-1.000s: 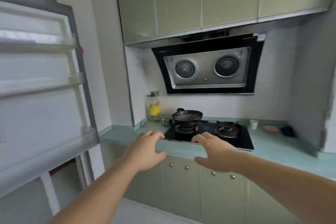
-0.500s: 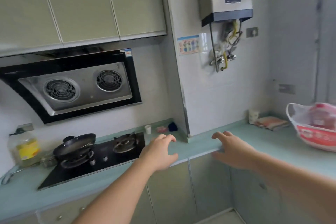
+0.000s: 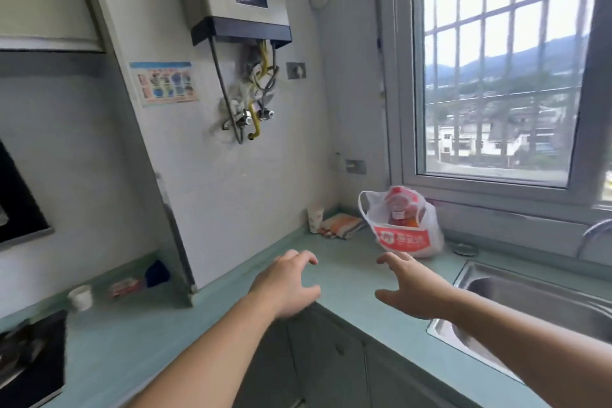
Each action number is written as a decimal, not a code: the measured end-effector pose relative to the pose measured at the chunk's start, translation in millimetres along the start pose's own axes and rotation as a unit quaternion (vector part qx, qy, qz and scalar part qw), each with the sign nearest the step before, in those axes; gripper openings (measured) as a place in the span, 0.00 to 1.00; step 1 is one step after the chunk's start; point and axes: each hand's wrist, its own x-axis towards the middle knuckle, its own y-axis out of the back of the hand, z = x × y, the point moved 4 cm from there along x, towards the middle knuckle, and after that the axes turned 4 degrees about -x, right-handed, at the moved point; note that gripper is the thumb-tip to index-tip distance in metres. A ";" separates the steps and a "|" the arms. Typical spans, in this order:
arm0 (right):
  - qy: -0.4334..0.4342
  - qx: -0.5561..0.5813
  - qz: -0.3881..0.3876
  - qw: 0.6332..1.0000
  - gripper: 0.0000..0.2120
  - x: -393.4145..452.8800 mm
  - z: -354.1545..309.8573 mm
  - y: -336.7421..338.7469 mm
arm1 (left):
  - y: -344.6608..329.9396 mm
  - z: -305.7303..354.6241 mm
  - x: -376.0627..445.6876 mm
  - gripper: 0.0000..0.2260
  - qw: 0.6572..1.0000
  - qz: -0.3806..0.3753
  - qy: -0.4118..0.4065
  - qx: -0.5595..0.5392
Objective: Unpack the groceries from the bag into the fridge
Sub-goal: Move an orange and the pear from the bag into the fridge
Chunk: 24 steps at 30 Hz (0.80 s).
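White-and-red plastic bag (image 3: 402, 225) now brought into view on teal counter (image 3: 344, 275) under window, fridge gone from frame; left hand (image 3: 288, 288) and right hand (image 3: 414, 291) held spread, empty, short of it; unpacking judged imminent.

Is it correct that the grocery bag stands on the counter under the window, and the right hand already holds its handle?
Not quite. In the head view the grocery bag does stand on the counter under the window, but the right hand holds nothing; it is open, short of the bag.

Bright daylight from the window (image 3: 503, 69); motion blur, wide-angle bending at edges.
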 end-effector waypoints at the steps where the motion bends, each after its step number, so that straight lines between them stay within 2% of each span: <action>1: -0.007 -0.008 0.007 1.000 0.31 10.0 7.5 1.6 | -5.9 -0.7 17.7 0.22 1.000 -0.004 -0.013 0.002; 12: -0.117 -0.089 0.030 0.989 0.32 144.9 57.3 -8.7 | -50.0 -43.9 222.7 0.20 0.990 -0.054 -0.126 -0.042; 18: -0.176 -0.088 0.039 0.980 0.32 194.6 100.3 -9.9 | -90.4 -20.2 296.4 0.20 0.975 -0.100 -0.197 -0.022; 24: -0.216 -0.046 0.035 0.975 0.34 247.2 173.8 -39.1 | -145.4 -1.9 360.7 0.20 0.963 -0.171 -0.209 0.005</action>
